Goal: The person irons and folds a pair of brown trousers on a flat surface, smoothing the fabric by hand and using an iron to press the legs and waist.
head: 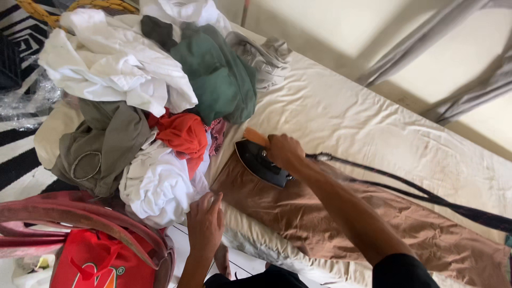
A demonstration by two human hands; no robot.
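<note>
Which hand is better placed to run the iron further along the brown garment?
Right, probably. The right hand already grips the handle of the black iron, which sits on the brown garment. The left hand lies flat at the garment's edge beside the white cloth, away from the iron.

Cream wall [341, 26] at far right crossed by grey drapes [426, 37], black-and-white patterned floor covering [21, 154] at left, soft daylight throughout.

Clothes pile [144, 106] left; bare sheet [373, 122] right.
</note>
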